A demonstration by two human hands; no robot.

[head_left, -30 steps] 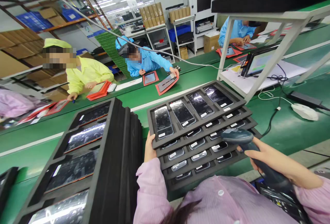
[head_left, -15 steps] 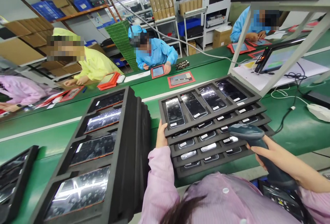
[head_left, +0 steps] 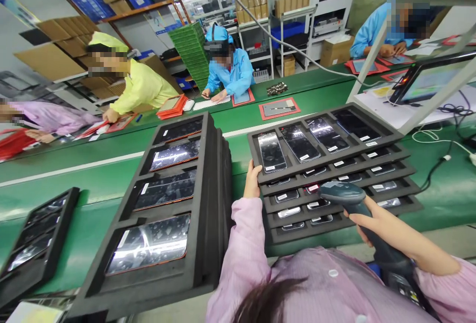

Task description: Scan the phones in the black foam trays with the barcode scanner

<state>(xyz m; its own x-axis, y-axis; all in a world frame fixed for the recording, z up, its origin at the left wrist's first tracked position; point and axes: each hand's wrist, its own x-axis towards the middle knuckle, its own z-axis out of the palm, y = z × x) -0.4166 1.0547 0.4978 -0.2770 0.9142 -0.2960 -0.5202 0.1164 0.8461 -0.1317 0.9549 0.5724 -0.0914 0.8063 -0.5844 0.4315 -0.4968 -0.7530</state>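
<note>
Nearest to us, at 4 o'clock, the right hand has its fingers wrapped around the handle of a dark barcode scanner. The scanner is in front of the near side of the foam trays, a bit right of the middle. Its nose points to about 9 o'clock, and its handle slants down toward 5 o'clock. It seems held this way so the head can face the trays. We see a small red glow on a label just past its nose.

The left hand touches the near left corner of the top tray, maybe to keep it steady. We see bent fingers, but we cannot tell if they pinch.

The trays sit back like stairs, perhaps so the white labels can be seen. Each tray is long from about 9 to nearly 3 o'clock. On top, the phone screens lie long from 11 to 5 o'clock.

Toward 8 o'clock stands a taller tray stack on the green surface. Farther off, toward 11 o'clock, we see a person in yellow; near 12, a person in blue.
</note>
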